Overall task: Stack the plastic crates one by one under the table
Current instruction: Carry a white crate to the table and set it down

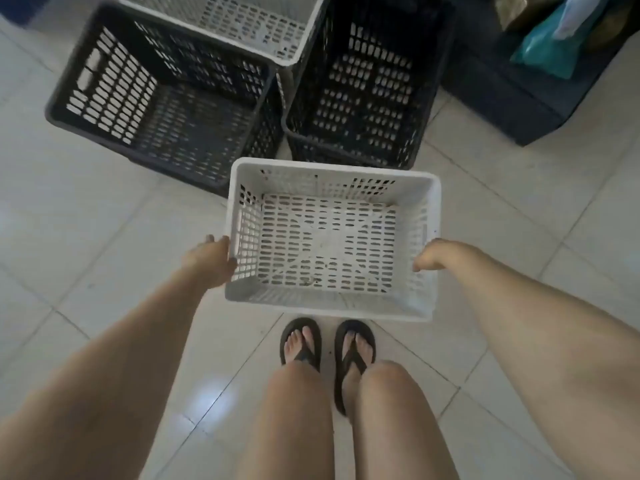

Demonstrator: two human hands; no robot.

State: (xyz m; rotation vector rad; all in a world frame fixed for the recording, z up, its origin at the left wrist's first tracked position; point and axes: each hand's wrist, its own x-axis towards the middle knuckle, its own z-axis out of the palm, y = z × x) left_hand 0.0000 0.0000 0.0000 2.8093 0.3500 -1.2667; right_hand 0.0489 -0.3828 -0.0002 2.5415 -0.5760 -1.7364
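An empty white slotted crate [332, 178] is held level in front of me, above my feet. My left hand [211, 263] grips its left rim and my right hand [438, 254] grips its right rim. Beyond it on the tiled floor stand a black crate [114, 81] at the left, another black crate [374, 98] at the right, and a second white crate [242, 22] at the top, resting partly over the black ones. All are empty. No table is in view.
A dark box or bin [512, 98] with teal and pale bags [554, 46] on it stands at the top right. My feet in black flip-flops [327, 344] stand just under the held crate. Pale floor tiles [86, 237] spread left and right.
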